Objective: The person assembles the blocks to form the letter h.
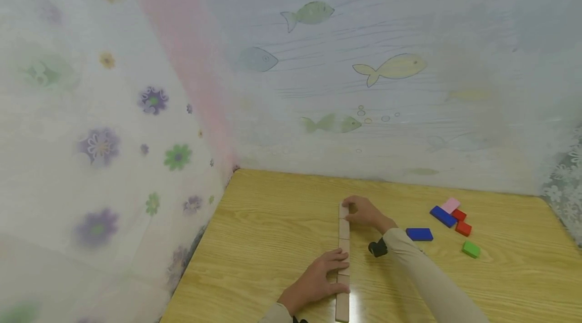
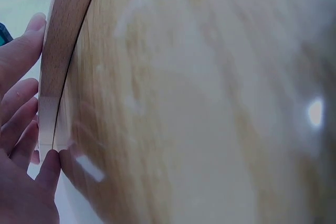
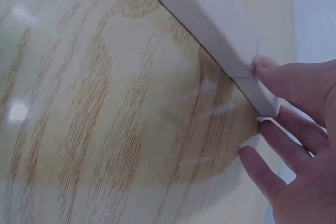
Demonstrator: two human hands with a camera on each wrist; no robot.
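Plain wooden blocks [image 1: 344, 229] lie end to end in a straight row on the table [image 1: 254, 242], running away from me. At the far end, my right hand [image 1: 364, 212] pinches the last wooden block [image 3: 262, 98] between thumb and fingers. The right wrist view shows the thumb [image 3: 270, 72] on its side and fingertips at its end. Nearer to me, my left hand [image 1: 318, 280] reaches in from the left. Its spread, mostly straight fingers touch the side and top of the row, seen also as a wooden strip [image 2: 68, 30] in the left wrist view.
Right of my right forearm lie a blue block [image 1: 419, 234], a second blue block [image 1: 442, 216], a pink block [image 1: 451, 205], two red blocks [image 1: 464, 228] and a green block [image 1: 471, 249]. Patterned walls [image 1: 386, 151] border the table at the back and left.
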